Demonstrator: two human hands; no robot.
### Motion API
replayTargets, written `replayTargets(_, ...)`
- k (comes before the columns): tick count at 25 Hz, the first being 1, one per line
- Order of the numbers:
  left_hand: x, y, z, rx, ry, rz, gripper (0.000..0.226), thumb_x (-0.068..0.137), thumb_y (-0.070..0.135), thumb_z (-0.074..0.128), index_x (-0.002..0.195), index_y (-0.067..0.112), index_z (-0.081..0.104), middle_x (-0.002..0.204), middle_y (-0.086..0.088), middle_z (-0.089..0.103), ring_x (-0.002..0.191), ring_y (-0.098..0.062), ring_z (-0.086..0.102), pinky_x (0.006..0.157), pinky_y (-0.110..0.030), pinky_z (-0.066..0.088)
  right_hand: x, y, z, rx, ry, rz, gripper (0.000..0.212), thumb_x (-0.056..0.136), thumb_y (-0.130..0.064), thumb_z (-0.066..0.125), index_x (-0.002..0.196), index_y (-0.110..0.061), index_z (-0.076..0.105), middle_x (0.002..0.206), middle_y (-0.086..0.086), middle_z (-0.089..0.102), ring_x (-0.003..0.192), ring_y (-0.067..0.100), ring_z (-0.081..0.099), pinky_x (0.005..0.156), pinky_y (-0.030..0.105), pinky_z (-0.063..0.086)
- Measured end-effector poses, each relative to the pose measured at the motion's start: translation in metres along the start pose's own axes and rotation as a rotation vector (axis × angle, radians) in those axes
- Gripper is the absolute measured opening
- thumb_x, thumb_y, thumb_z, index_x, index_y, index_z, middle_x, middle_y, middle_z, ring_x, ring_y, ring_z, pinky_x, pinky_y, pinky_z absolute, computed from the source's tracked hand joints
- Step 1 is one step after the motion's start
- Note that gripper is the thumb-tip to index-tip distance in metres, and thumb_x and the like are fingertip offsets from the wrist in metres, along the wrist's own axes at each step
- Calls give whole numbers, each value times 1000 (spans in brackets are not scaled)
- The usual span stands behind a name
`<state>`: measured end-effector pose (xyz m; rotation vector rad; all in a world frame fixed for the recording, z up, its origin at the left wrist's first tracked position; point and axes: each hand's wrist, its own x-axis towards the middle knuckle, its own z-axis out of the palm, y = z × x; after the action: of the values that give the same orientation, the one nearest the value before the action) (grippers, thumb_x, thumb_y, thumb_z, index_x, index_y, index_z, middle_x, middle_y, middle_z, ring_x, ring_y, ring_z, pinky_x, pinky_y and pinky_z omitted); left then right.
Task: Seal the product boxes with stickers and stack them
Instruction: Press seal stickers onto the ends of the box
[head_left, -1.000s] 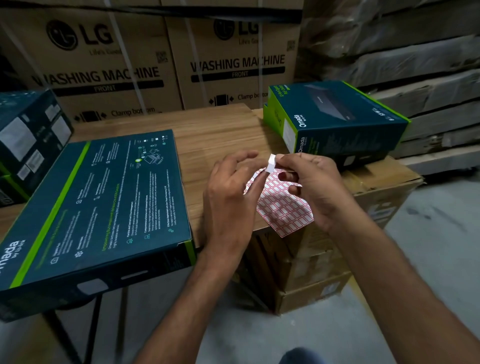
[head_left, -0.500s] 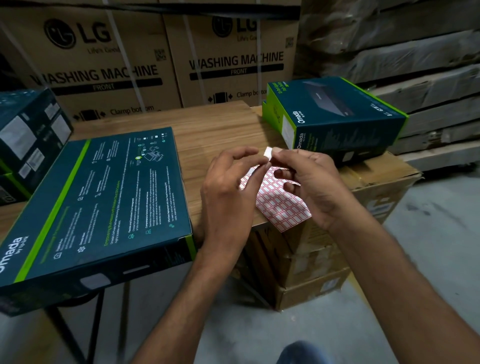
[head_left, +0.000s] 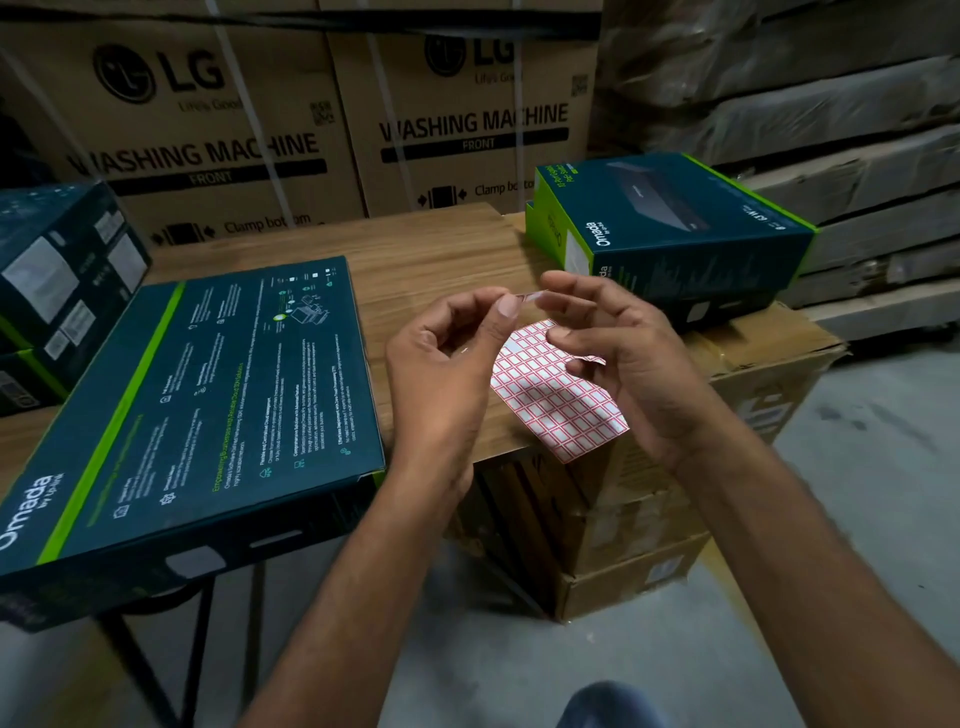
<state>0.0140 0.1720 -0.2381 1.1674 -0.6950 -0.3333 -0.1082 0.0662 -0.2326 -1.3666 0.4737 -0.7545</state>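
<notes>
A small white sticker (head_left: 525, 296) sits between the fingertips of both hands, above the table edge. My left hand (head_left: 447, 369) pinches it with thumb and forefinger. My right hand (head_left: 641, 364) touches its other end with the forefinger, while its lower fingers hold a red-gridded sticker sheet (head_left: 558, 402). A large dark teal Omada box (head_left: 208, 405) lies flat on the wooden table (head_left: 431, 249), left of my hands. Two more Omada boxes (head_left: 675, 228) are stacked at the right on a brown carton (head_left: 769, 364).
More teal boxes (head_left: 62, 275) are piled at the far left. Big LG washing machine cartons (head_left: 467, 130) stand behind the table. Wrapped slabs (head_left: 831, 130) fill the right background. Grey floor lies below, with a stack of cartons (head_left: 623, 551) under the table's right end.
The sticker has come off the sheet and now lies edge-on between both hands' fingertips. My left hand has curled round to pinch it. The right fingers have opened out a little.
</notes>
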Motion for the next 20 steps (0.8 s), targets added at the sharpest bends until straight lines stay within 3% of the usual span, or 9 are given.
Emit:
replayTargets(4, 0, 6, 3, -79, -38, -166, 7, 93, 15, 78, 99, 15, 77, 88, 4, 79, 83, -2, 72, 70, -19, 53, 1, 0, 1, -149, 10, -102, 23, 99, -19, 68, 121, -25, 71, 115, -8, 76, 102, 4, 68, 78, 24, 50)
replayTargets(11, -3, 3, 5, -62, -55, -149, 5, 92, 15, 79, 95, 16, 76, 88, 2, 79, 84, -4, 72, 70, -19, 54, 3, 7, 4, -191, 86, -132, 13, 94, -24, 74, 104, -15, 76, 96, 4, 79, 85, 8, 69, 68, 18, 51)
replayTargets(14, -2, 1, 1, -42, 61, -110, 5, 95, 18, 77, 96, 20, 73, 91, 2, 78, 85, -8, 72, 64, -20, 54, 7, 8, 1, -151, 230, -83, 7, 97, -22, 72, 98, -16, 76, 93, 2, 78, 76, 1, 66, 66, 18, 48)
replayTargets(18, 1, -4, -6, -15, 83, -122, 6, 97, 21, 75, 101, 20, 71, 97, 0, 80, 92, -11, 74, 64, -21, 57, 22, 10, -13, -426, 202, -92, 11, 100, -18, 69, 104, -21, 79, 96, -7, 78, 80, -4, 67, 64, 12, 47)
replayTargets(20, 1, -9, -5, -55, 102, -210, 9, 99, 21, 72, 107, 18, 68, 93, 3, 80, 89, -8, 75, 65, -19, 56, 38, 14, -15, -531, 186, -60, 14, 102, -19, 66, 105, -21, 80, 97, -6, 77, 87, 1, 66, 69, 19, 46)
